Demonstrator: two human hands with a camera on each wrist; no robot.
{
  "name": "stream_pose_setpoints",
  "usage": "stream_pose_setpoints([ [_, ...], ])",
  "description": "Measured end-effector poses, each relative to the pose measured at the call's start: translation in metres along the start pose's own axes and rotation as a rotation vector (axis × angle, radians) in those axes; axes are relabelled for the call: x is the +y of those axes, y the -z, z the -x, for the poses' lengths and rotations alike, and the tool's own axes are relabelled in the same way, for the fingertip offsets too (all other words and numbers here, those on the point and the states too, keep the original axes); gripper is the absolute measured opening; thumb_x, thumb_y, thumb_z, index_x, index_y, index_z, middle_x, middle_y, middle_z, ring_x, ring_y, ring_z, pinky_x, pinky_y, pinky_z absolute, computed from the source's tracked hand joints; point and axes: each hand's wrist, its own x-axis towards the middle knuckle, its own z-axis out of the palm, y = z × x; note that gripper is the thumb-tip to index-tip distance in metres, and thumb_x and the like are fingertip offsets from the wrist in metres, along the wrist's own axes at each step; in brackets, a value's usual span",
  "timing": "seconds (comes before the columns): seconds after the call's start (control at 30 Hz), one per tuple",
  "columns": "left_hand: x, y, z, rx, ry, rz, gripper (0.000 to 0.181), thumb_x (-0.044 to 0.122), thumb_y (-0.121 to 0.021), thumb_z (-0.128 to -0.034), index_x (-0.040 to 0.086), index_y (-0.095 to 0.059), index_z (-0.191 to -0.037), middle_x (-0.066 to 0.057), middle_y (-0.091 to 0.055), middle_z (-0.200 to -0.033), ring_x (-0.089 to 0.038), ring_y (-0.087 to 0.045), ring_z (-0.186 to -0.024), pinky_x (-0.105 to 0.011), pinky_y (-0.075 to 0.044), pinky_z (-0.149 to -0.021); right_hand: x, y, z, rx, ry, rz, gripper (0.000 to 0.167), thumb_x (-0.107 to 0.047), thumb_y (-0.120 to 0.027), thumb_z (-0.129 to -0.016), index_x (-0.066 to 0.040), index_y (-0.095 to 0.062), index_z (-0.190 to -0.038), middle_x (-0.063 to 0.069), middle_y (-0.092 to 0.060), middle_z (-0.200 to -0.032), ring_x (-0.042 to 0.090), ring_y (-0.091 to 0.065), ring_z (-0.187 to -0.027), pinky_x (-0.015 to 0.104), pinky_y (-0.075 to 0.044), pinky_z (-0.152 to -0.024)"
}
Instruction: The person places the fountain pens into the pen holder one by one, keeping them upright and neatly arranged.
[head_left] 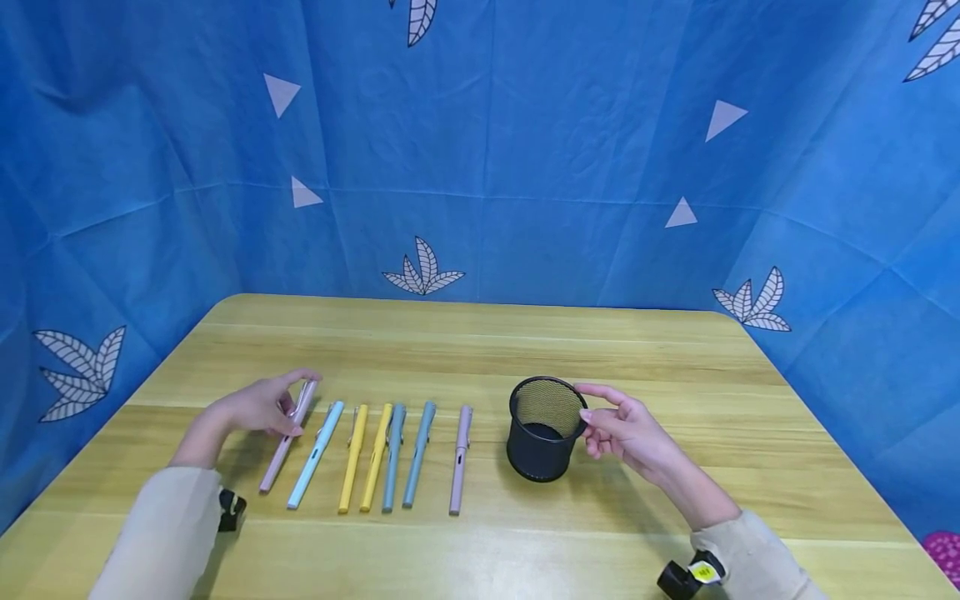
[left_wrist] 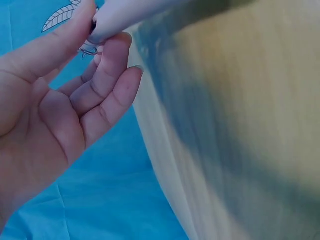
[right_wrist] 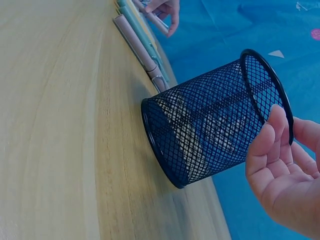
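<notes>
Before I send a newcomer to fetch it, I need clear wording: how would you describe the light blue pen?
On the wooden table, find the black mesh cup and look to its left. The light blue pen lies between the purple pen in the left hand and a yellow pen. Only it is pale sky-blue; two greyish-blue pens are darker.

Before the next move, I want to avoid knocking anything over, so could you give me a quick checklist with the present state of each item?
1. Left hand gripping the leftmost pink pen: ok, pinched between thumb and fingers.
2. Pink pen apart from the light blue pen beside it: ok, a gap shows.
3. Pink pen fully lifted off the table: cannot tell.
4. Right hand holding the black mesh cup: ok, pinching its rim.
5. Cup's mouth facing up, no pen inside: ok.
6. Cup's base flat on the table: cannot tell.
</notes>
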Motion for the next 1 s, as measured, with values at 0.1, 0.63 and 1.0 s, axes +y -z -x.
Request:
stream_pose_setpoints([
  [0.1, 0.003, 0.001, 0.001, 0.013, -0.015, -0.001, 0.072, -0.002, -0.068, -0.0747, -0.002, -0.026, -0.133, -0.014, -0.048, -0.079, -0.021, -0.053, -0.065, -0.035, -0.050, -0.059, 0.000, -0.001, 0.000, 0.001, -0.003, -0.011, 0.048, -0.004, -0.051, -0.090, 0.002, -0.031, -0.133, 0.007, -0.058, -0.069, 0.012, -0.055, -0.055, 0.023, -0.048, -0.054],
  [0.63, 0.019, 0.006, -0.010, 0.113, -0.091, -0.089, 0.075, -0.001, -0.069, -0.0735, -0.003, -0.026, -0.134, -0.012, -0.046, -0.077, -0.022, -0.048, -0.067, -0.035, -0.046, -0.059, 0.001, -0.001, 0.000, -0.019, -0.009, -0.033, 0.047, -0.005, -0.049, -0.091, 0.000, -0.029, -0.133, 0.006, -0.058, -0.068, 0.012, -0.054, -0.054, 0.024, -0.048, -0.054],
  [1.0, 0.032, 0.004, -0.012, 0.179, -0.116, -0.115, 0.077, -0.001, -0.070, -0.0732, 0.000, -0.025, -0.135, -0.012, -0.048, -0.079, -0.021, -0.050, -0.069, -0.032, -0.045, -0.060, 0.002, -0.001, 0.001, 0.010, -0.018, -0.019, 0.052, -0.005, -0.050, -0.091, 0.004, -0.026, -0.136, 0.005, -0.059, -0.068, 0.011, -0.054, -0.055, 0.022, -0.048, -0.055],
])
